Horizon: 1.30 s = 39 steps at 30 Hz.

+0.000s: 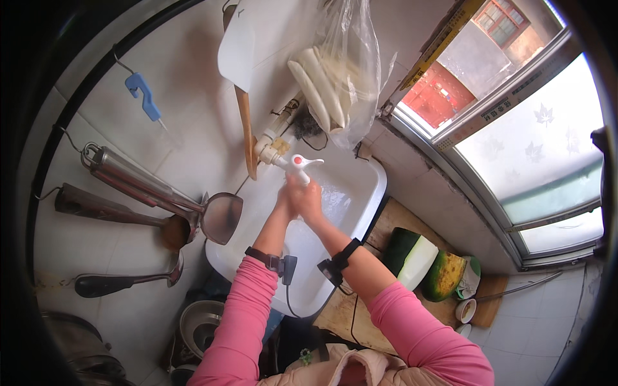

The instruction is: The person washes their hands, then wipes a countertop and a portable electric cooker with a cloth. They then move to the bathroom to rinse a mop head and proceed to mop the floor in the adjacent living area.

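Note:
My left hand (287, 197) and my right hand (309, 197) are pressed together just below the spout of a white plastic tap (298, 167) with a red dot on its top. The fingers are mostly hidden, so whether anything lies between the palms does not show. Beneath them is a white sink basin (251, 260), wet and glossy, with rippling water (335, 199) to the right of my hands. Both forearms reach in over the near side of the basin, pink sleeves pushed up, each wearing a black strap with a small device.
Ladles and a turner (222, 218) hang on the left wall. Above the tap are a wooden-handled spatula (245, 130) and a clear bag of long white vegetables (318, 87). Right of the basin, a wooden board (338, 316) bears a cut winter melon (410, 258) and a squash piece (443, 276).

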{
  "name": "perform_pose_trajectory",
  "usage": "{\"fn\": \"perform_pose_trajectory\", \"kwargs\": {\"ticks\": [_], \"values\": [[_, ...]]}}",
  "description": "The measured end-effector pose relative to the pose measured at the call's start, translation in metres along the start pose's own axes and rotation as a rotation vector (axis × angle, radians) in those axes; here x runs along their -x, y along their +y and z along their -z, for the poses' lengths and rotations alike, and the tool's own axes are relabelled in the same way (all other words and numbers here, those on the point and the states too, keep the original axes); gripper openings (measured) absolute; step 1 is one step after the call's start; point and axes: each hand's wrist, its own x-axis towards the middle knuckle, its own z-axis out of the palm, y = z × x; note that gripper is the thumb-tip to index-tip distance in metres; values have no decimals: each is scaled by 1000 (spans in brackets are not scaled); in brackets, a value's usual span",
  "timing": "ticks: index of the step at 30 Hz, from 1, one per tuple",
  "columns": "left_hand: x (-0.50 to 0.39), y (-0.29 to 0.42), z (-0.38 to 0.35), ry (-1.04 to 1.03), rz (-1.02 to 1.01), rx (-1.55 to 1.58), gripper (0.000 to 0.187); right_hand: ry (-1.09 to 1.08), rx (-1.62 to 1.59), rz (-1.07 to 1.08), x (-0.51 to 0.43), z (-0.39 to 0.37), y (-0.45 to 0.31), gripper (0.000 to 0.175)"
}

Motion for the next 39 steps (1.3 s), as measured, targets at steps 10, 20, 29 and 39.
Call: {"fn": "perform_pose_trajectory", "kwargs": {"ticks": [10,20,29,39], "values": [[40,58,-17,197,-40,-477,54,-134,139,-300,-29,15,41,48],[62,72,-7,234,-32,-258,39,-222,308,232,-44,79,-13,34],[84,75,-10,269,-190,-343,35,-532,302,228,-18,116,-143,47],[152,134,-28,107,34,-132,30,-682,110,173,19,114,-40,75]]}}
